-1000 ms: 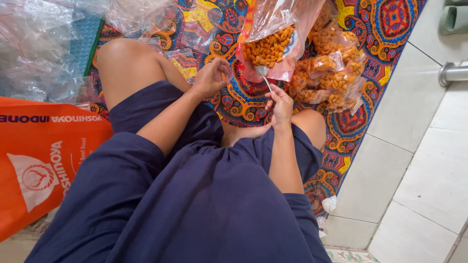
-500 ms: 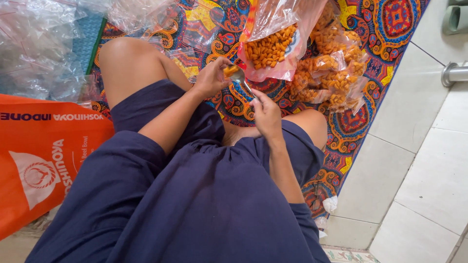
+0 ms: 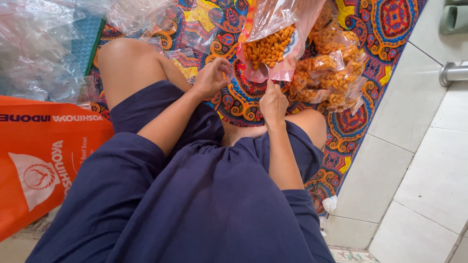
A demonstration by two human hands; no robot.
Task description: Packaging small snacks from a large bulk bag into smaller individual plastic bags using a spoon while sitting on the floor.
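I sit cross-legged on a patterned mat (image 3: 385,29). A large clear bag (image 3: 273,48) of orange snack pieces lies open in front of me. My left hand (image 3: 212,78) pinches a small clear plastic bag (image 3: 227,73) just left of the large bag's mouth. My right hand (image 3: 273,102) is closed at the mouth of the large bag, its fingertips reaching inside; the spoon it grips is hidden behind the fingers. A pile of small filled snack packets (image 3: 331,78) lies to the right of the large bag.
A heap of empty clear plastic bags (image 3: 34,48) lies at the far left, with an orange carrier bag (image 3: 44,156) beside my left leg. White tiled floor (image 3: 429,170) borders the mat on the right, with a metal pipe (image 3: 453,73) and a green sandal (image 3: 456,17).
My right hand brought the spoon from the large bag to the small bag in my left hand, then returned to the large bag's mouth. My left hand stayed put.
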